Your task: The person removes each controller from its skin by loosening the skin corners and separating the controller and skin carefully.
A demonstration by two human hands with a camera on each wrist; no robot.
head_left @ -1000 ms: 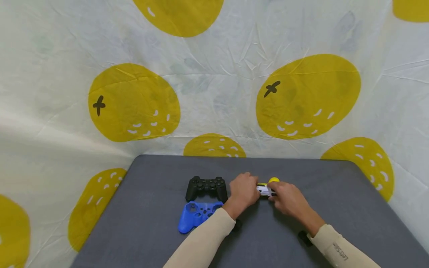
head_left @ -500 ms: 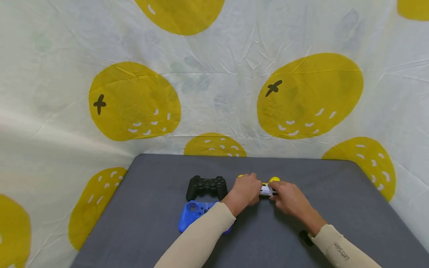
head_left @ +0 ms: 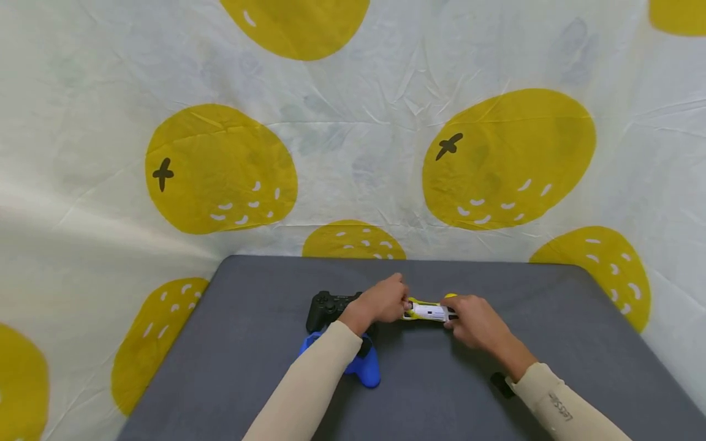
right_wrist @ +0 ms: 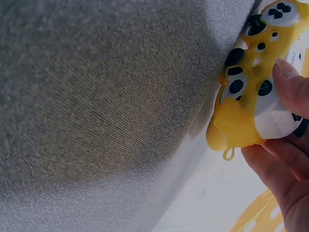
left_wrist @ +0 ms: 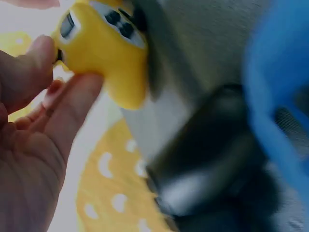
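Note:
Between my two hands is a white game controller partly wrapped in a soft yellow controller cover, held over the table. My left hand pinches the cover at the controller's left end, thumb and fingers at its edge in the left wrist view. At the other end my right hand grips the controller, its thumb on the white shell. There the bare white handle sticks out beside the yellow rubber in the right wrist view. Buttons and sticks show through the cover's openings. Fingers hide both controller ends in the head view.
A black game controller lies on the grey table left of my hands. In front of it lies a blue controller cover, partly hidden under my left forearm. A white cloth with yellow fruit prints hangs behind the table.
My left hand has shifted left along the controller, baring more of it between my hands. My left forearm now overlaps the black controller. My right hand stays nearly in place.

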